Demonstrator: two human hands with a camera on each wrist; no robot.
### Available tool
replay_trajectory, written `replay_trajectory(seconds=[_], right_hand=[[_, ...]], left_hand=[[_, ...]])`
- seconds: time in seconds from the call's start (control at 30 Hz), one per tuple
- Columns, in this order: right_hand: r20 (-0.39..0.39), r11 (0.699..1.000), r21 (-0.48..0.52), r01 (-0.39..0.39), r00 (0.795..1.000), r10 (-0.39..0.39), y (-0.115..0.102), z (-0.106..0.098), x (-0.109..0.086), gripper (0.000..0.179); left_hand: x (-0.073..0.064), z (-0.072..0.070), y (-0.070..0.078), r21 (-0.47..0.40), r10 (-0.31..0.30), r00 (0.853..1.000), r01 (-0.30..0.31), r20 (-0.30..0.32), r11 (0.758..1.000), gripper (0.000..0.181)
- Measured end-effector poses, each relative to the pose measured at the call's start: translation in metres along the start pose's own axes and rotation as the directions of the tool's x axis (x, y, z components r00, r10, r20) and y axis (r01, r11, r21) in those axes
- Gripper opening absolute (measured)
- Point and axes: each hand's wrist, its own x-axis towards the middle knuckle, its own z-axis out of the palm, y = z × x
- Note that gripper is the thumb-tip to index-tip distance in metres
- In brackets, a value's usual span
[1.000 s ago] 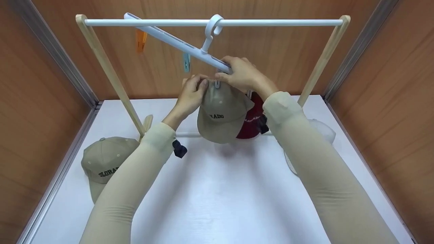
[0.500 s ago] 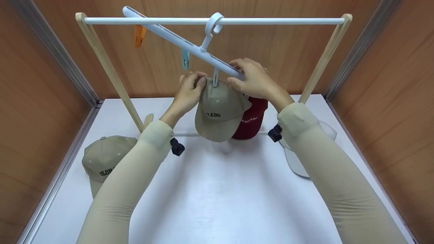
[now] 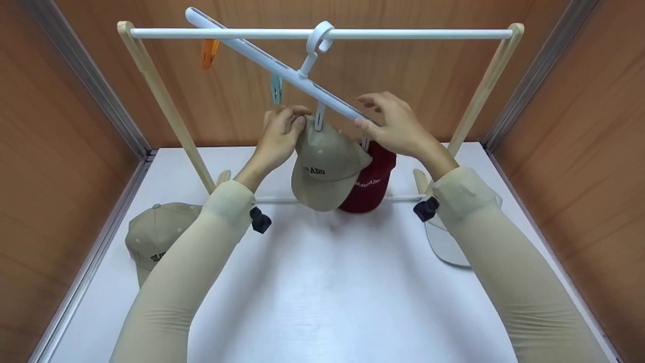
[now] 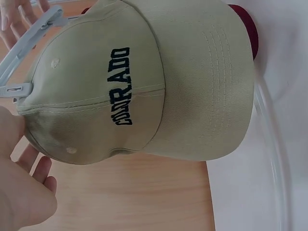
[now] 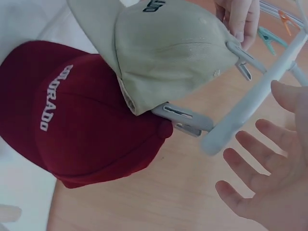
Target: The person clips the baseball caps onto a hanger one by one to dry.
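A beige cap [image 3: 327, 156] with dark lettering hangs by a grey clip [image 3: 319, 117] from a tilted pale blue hanger [image 3: 262, 58]. At the top of its crown, my left hand [image 3: 278, 132] pinches the fabric beside the clip. Behind and to the right, a dark red cap [image 5: 91, 115] hangs from another grey clip [image 5: 185, 117] close to the hanger's low end. My right hand [image 3: 398, 123] is beside that low end, fingers spread and relaxed; in the right wrist view the palm [image 5: 284, 183] shows nothing held.
The hanger hooks over a white rail [image 3: 428, 34] on wooden legs [image 3: 166, 106]. Orange [image 3: 208, 53] and teal [image 3: 276, 89] clips hang on its raised side. Another beige cap [image 3: 161, 227] lies on the table at left, a light grey cap [image 3: 446, 244] at right.
My right hand has let go of the hanger's low end and moved right. The hanger and both hung caps have shifted slightly; the left hand stays at the beige cap's crown.
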Motion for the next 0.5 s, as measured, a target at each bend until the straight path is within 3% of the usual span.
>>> replay_trajectory(seconds=[0.3, 0.5], right_hand=[[-0.093, 0.998, -0.051, -0.033, 0.995, 0.028, 0.021, -0.003, -0.02, 0.058], [-0.137, 0.994, -0.096, -0.057, 0.99, 0.044, 0.023, -0.004, -0.031, 0.058]], left_hand=[[-0.007, -0.009, 0.001, 0.035, 0.02, 1.0, -0.02, 0.007, 0.999, 0.035], [-0.017, -0.016, -0.001, 0.083, 0.037, 0.999, -0.034, -0.031, 0.996, 0.036]])
